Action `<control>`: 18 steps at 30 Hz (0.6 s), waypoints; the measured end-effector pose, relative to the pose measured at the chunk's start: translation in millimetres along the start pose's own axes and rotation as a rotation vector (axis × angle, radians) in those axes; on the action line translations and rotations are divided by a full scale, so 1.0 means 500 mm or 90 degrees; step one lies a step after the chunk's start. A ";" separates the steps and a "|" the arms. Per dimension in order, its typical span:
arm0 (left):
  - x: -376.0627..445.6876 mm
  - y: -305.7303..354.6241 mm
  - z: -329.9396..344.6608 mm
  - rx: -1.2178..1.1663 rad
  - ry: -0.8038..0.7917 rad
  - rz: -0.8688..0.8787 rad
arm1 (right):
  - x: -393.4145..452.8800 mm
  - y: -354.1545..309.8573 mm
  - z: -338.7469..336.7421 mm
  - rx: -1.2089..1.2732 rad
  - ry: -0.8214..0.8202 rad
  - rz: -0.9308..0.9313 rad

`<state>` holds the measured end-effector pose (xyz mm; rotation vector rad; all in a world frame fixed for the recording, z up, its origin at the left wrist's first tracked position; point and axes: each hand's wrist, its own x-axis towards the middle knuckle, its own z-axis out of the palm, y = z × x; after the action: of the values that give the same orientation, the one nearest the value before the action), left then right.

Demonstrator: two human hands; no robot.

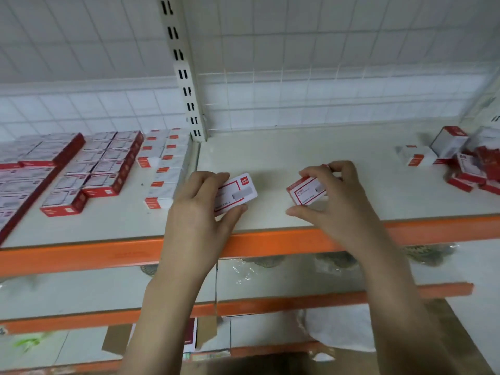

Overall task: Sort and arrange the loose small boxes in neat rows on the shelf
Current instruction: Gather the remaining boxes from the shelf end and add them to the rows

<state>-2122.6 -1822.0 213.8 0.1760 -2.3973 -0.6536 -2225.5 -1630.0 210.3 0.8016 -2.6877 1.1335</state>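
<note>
Rows of small red-and-white boxes already fill the left part of the shelf, packed edge to edge toward the white upright post, which suggests the sorted stock is being built up from that side. Just right of them the left hand pinches one box between thumb and curled fingers, label up, wrist reaching over the orange shelf edge. Beside it, apart, the right hand grips a second box from above, fingers arched over its far edge, thumb low near the shelf. Far right lies the loose pile, tumbled at all angles, still to sort.
</note>
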 end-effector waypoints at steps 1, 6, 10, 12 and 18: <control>0.003 -0.027 -0.026 0.005 0.006 0.003 | 0.007 -0.026 0.022 0.003 -0.013 0.002; 0.009 -0.164 -0.154 0.027 0.040 0.006 | 0.029 -0.165 0.147 -0.047 0.030 -0.061; 0.002 -0.265 -0.238 0.037 0.052 0.003 | 0.038 -0.260 0.227 -0.089 0.061 -0.078; -0.001 -0.308 -0.270 0.061 0.059 0.003 | 0.042 -0.294 0.256 -0.126 0.058 -0.086; -0.005 -0.403 -0.320 0.123 0.079 -0.012 | 0.070 -0.357 0.309 -0.153 0.020 -0.109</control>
<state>-2029.4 -2061.6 219.9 0.3115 -2.3380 -0.4066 -2149.3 -1855.7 223.7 0.9390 -2.6035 0.7618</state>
